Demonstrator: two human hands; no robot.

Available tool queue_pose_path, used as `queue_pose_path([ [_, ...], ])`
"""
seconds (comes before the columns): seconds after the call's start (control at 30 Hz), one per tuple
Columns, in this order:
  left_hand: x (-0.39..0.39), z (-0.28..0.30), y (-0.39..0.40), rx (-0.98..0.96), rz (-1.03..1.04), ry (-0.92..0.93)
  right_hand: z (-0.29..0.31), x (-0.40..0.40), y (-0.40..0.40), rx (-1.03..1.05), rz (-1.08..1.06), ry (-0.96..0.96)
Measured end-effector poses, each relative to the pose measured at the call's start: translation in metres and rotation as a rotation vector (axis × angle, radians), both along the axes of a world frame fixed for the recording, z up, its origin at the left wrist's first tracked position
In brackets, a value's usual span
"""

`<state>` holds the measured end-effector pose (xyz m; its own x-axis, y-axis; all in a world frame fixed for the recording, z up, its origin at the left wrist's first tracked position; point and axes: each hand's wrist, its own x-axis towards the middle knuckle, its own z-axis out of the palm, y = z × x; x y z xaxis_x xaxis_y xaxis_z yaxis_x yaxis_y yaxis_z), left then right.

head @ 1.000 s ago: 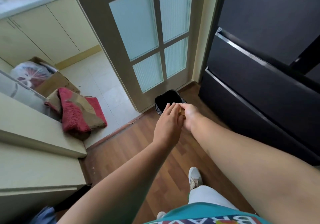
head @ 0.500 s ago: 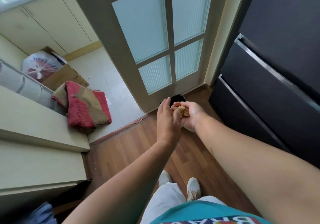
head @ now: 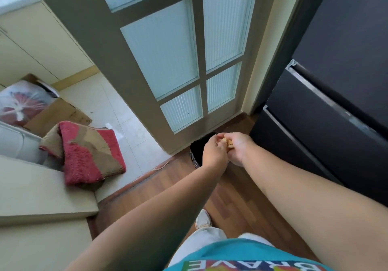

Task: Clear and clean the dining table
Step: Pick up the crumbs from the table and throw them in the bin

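Two hands: both are held together over the black bin [head: 199, 144], which stands on the wooden floor [head: 237, 203] at the foot of the glazed door [head: 168, 61].
Right hand [head: 237, 149]: its fingers are curled round a small tan scrap of food [head: 227, 142], cupping it from below.
Left hand [head: 214, 153]: its fingertips are bent in against the scrap, seemingly picking or brushing at it; whether they actually pinch a piece is too small to tell.
Where the scrap is: in the right hand's grasp, above the bin's right edge and not squarely over the dark opening.
Bin: only part of its mouth shows, as the hands cover the rest; what lies inside cannot be seen.
Risk of a miss: crumbs loosened by the left fingertips would likely fall past the rim onto the floor, since the hands sit toward the bin's far right side.
Risk of smearing: if the scrap is sticky, bits may cling to both palms and later transfer to whatever is touched.
Risk to neighbours: the dark fridge [head: 336, 123] stands just beside the bin, so a flicked crumb could land against its base.
Footing: one white shoe [head: 202, 219] shows near the bin, so fallen crumbs could be trodden in.
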<state>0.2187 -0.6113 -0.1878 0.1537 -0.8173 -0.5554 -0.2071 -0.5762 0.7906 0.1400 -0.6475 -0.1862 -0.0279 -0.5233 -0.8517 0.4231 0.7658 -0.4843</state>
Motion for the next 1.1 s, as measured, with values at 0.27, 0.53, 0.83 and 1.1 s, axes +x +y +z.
queue_pose_path([
  [0.27,-0.001,-0.046,-0.041,0.188,0.066,0.087,-0.027,0.005,-0.041,0.093,0.007,0.020],
  [0.53,-0.009,-0.070,-0.092,0.228,0.304,0.162,-0.045,-0.002,-0.094,0.136,0.169,0.024],
  [0.83,-0.040,-0.108,-0.134,0.278,0.526,0.186,-0.092,-0.018,-0.153,0.159,0.361,0.065],
  [1.1,-0.036,-0.125,-0.149,0.347,0.589,0.135,-0.119,-0.017,-0.176,0.153,0.481,0.075],
])
